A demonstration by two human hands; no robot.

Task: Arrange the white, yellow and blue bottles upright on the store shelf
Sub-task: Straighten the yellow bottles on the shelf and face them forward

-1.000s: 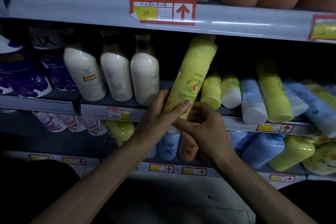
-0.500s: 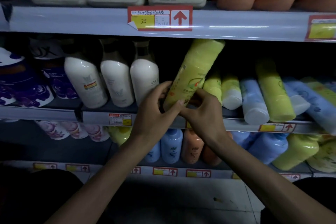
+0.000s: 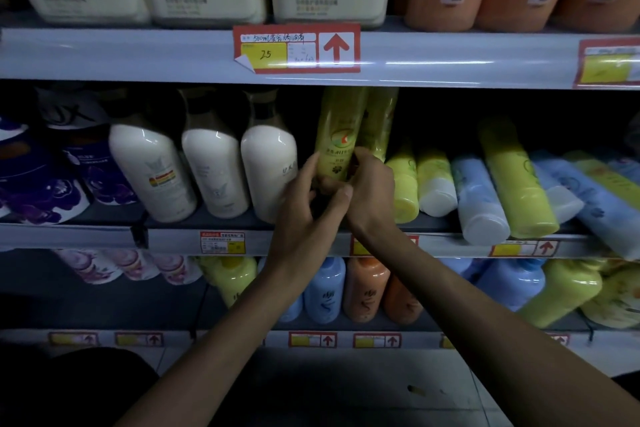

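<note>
A tall yellow plastic bottle (image 3: 336, 139) stands nearly upright in the middle grey metal shelf (image 3: 173, 239) bay, just right of 3 white rounded bottles (image 3: 214, 170). The left hand (image 3: 304, 201) curls its fingers round the bottle's lower left side, and the right hand (image 3: 369, 187) grasps its lower right. The hands hide its base. A 2nd yellow bottle (image 3: 379, 121) stands just behind. Further right, yellow and blue bottles (image 3: 478, 198) lie tilted over.
</note>
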